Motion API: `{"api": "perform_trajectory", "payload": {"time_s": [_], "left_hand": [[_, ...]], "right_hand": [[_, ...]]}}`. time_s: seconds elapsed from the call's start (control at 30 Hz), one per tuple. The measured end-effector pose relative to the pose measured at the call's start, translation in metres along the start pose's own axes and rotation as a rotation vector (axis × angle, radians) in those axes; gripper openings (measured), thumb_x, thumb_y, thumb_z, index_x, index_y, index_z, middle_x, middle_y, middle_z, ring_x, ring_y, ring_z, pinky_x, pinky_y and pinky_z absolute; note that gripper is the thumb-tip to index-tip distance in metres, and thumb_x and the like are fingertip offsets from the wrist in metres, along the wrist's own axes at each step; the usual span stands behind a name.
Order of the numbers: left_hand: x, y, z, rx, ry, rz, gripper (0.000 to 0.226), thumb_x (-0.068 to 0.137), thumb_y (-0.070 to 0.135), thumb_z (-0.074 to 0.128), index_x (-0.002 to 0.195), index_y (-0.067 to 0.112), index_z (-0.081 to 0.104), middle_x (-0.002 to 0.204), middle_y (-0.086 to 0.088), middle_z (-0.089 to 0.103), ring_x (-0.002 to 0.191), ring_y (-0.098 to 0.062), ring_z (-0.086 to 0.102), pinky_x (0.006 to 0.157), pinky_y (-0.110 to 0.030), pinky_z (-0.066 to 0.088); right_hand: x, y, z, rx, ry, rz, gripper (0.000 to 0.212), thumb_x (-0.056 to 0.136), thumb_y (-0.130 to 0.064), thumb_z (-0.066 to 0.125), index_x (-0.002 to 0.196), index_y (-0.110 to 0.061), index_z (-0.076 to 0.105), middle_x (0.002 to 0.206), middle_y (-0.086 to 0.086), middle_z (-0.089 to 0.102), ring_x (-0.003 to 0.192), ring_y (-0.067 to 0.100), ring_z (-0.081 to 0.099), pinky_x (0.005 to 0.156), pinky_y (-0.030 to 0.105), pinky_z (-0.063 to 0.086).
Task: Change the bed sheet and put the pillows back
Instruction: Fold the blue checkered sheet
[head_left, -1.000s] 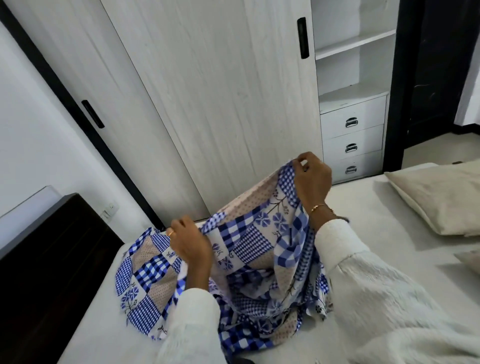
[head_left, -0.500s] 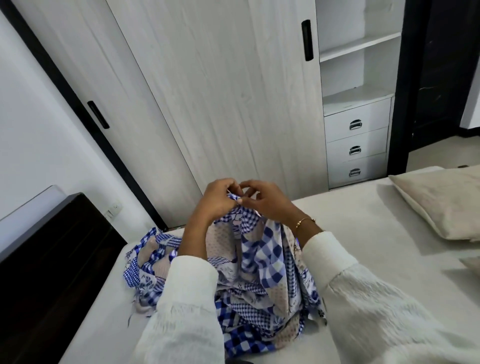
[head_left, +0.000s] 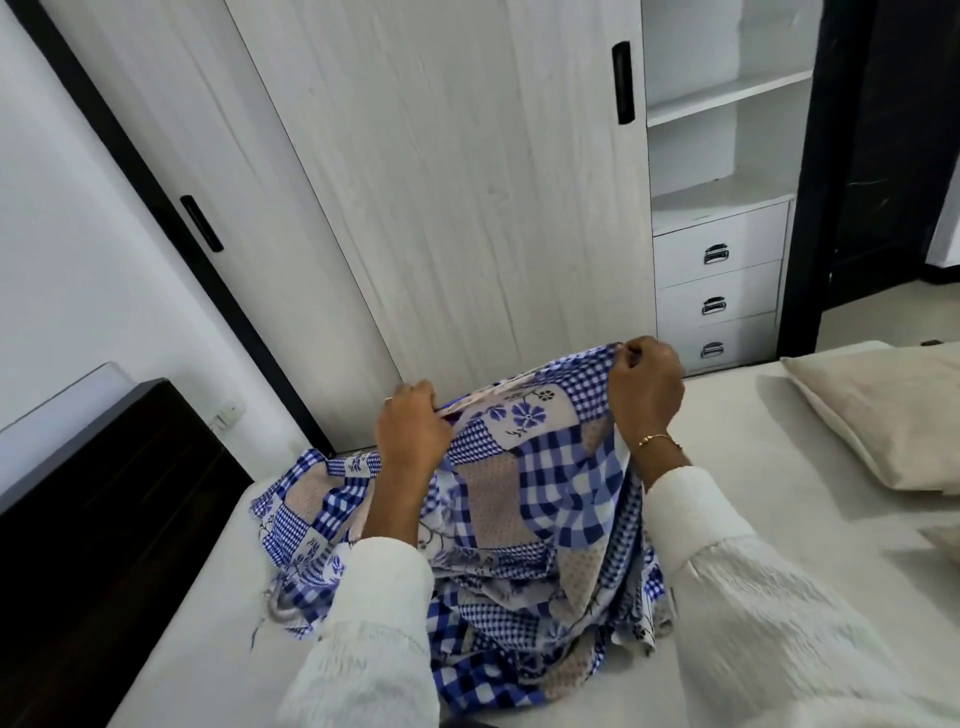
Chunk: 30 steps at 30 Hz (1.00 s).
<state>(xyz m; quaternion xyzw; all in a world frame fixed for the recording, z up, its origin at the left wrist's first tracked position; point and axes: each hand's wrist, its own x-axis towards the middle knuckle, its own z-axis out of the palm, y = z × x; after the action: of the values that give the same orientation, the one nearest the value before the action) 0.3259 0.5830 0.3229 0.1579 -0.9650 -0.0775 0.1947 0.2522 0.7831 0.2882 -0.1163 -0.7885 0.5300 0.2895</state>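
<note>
The blue patchwork bed sheet (head_left: 524, 499) is gripped along its top edge by the left hand (head_left: 413, 431) and right hand (head_left: 647, 392), fingers clenched; its lower part apparently rests bunched on the bare mattress (head_left: 753, 441).

Bare mattress (head_left: 737, 447) lay open between sheet (head_left: 524, 499) and pillow (head_left: 883, 415).
The wardrobe (head_left: 467, 208) stood close behind the bed; the dark headboard (head_left: 104, 519) walled the left side.
</note>
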Motion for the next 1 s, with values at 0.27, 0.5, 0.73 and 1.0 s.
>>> {"api": "perform_trajectory", "payload": {"time_s": [0.27, 0.5, 0.73, 1.0], "left_hand": [[0.015, 0.016, -0.015, -0.22, -0.053, 0.191, 0.027, 0.076, -0.009, 0.053, 0.09, 0.007, 0.07, 0.09, -0.014, 0.068, 0.086, -0.03, 0.061, 0.062, -0.026, 0.035], [0.006, 0.045, -0.02, -0.247, -0.121, 0.306, 0.012, 0.077, 0.02, 0.072, 0.089, 0.017, 0.073, 0.091, -0.005, 0.07, 0.085, -0.021, 0.063, 0.07, -0.026, 0.043], [-0.002, 0.026, -0.01, -0.309, -0.02, 0.253, 0.012, 0.086, 0.021, 0.064, 0.092, 0.013, 0.071, 0.083, -0.001, 0.066, 0.074, -0.012, 0.054, 0.065, -0.021, 0.038], [-0.002, -0.004, 0.007, -0.415, -0.266, 0.133, 0.014, 0.086, 0.022, 0.066, 0.085, 0.008, 0.069, 0.071, -0.005, 0.058, 0.066, -0.016, 0.05, 0.06, -0.025, 0.035]], "right_hand": [[-0.007, 0.016, 0.001, -0.002, -0.334, -0.035, 0.027, 0.084, -0.006, 0.059, 0.111, -0.008, 0.063, 0.119, 0.015, 0.049, 0.102, 0.028, 0.055, 0.083, 0.025, 0.04], [-0.045, -0.015, 0.009, 0.304, -0.803, -0.394, 0.039, 0.087, -0.012, 0.063, 0.125, -0.009, 0.056, 0.11, 0.002, 0.06, 0.071, -0.002, 0.052, 0.064, 0.011, 0.039], [-0.041, 0.002, 0.009, 0.167, -0.473, -0.349, 0.018, 0.089, -0.007, 0.057, 0.101, 0.001, 0.069, 0.097, 0.016, 0.07, 0.088, 0.029, 0.064, 0.075, 0.03, 0.046], [-0.03, 0.023, 0.002, 0.152, -0.034, 0.003, 0.02, 0.093, -0.011, 0.051, 0.097, -0.001, 0.068, 0.094, 0.017, 0.069, 0.083, 0.029, 0.06, 0.059, 0.018, 0.027]]}}
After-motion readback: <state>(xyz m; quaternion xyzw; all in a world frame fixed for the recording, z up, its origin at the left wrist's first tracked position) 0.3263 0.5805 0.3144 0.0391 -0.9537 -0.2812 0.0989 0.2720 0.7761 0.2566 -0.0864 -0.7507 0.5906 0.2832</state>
